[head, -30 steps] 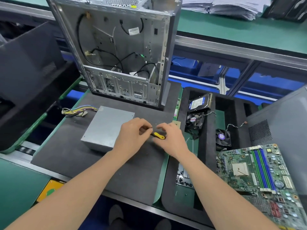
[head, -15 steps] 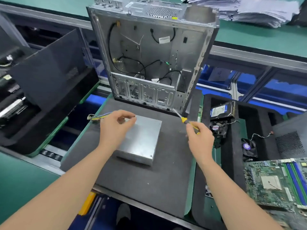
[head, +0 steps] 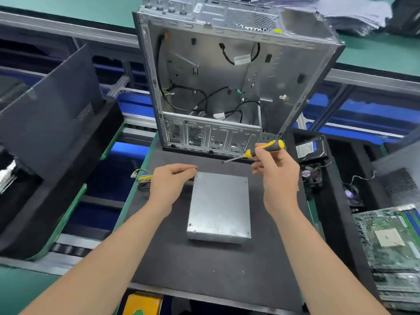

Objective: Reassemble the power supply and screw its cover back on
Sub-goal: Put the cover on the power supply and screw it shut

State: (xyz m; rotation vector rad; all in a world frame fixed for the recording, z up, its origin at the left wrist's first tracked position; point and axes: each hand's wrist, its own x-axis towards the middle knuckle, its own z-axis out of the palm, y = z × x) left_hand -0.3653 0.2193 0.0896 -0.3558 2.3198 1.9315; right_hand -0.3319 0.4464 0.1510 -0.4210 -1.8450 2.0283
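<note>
Grey metal power-supply box, left hand held curled at its far-left corner, grip indiscernible; yellow-and-black screwdriver gripped by right hand.

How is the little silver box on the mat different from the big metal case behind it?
The power supply lies flat and closed up; the computer case stands upright with its side open, black cables showing inside. The power supply looks much smaller than the case. Both are bare silver-grey metal.
</note>
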